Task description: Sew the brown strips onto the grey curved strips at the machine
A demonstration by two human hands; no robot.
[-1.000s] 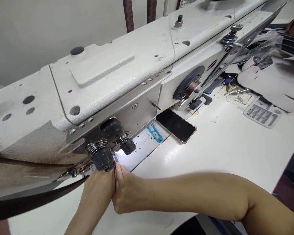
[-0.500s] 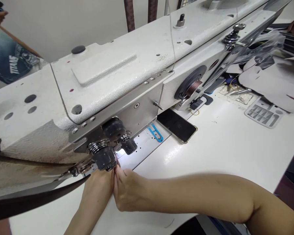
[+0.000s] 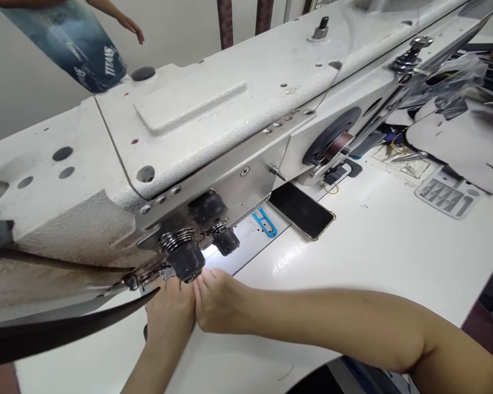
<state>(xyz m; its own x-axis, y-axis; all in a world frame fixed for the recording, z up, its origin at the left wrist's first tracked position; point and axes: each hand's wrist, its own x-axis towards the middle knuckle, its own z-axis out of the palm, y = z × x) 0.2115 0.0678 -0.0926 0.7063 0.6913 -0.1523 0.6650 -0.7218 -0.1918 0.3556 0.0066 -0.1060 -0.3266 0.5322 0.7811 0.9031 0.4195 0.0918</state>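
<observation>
Accordingly, in the head view we record a black ribbed tension knob (image 3: 184,261) mounted on a coiled steel spring (image 3: 176,239), beneath the off-white cast head of a sewing machine (image 3: 213,109). The right hand (image 3: 224,303) reaches across, its fingers (image 3: 199,282) drawn into a narrow pinch at the underside of the knob; we cannot tell whether anything fine lies between them. The left hand (image 3: 170,317) sits just beside it, its fingers hidden from this view. We judge the knob hard, light and firmly fixed, best taken by its ribbed rim, clear of the spring. The white table (image 3: 353,273) carries a black smartphone (image 3: 302,210), blue thread snips (image 3: 265,221) and a grey slotted plastic pad (image 3: 446,197). Pale cut sheet pieces (image 3: 460,142) lie at far right, and a co-worker's hand (image 3: 133,33) shows beyond the machine.
</observation>
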